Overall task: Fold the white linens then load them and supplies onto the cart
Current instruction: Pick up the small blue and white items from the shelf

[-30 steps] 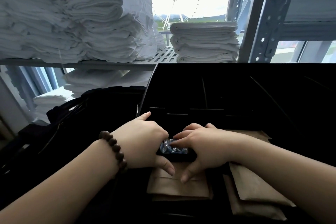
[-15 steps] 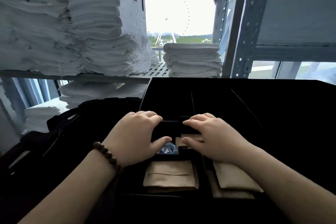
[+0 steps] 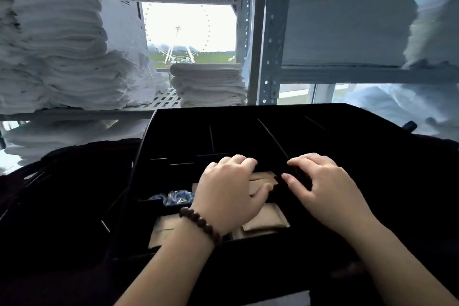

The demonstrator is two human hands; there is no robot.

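A black compartment tray (image 3: pixel 223 114) sits on the cart in front of me. Its near compartments hold brown paper packets (image 3: pixel 267 217) and some blue wrapped items (image 3: pixel 177 196). My left hand (image 3: pixel 227 194), with a bead bracelet on the wrist, curls over a small stack of brown packets (image 3: pixel 263 177), its thumb against their near edge. My right hand (image 3: pixel 323 191) is just to the right, with thumb and curled fingers closed on a black divider strip (image 3: pixel 273 139) of the tray. Folded white linens (image 3: pixel 208 84) are stacked on the shelf behind.
Tall piles of white linens (image 3: pixel 57 57) fill the left shelf, and more lie on the right shelf (image 3: pixel 347 25). A grey metal shelf post (image 3: pixel 270 32) stands behind the tray. Dark fabric (image 3: pixel 62 194) lies left of the tray. A window is behind the shelves.
Both hands have moved right, from the compartment with the blue items to the one beside it. The left hand now covers brown packets, the right hand is at the divider. The view tilted upward.
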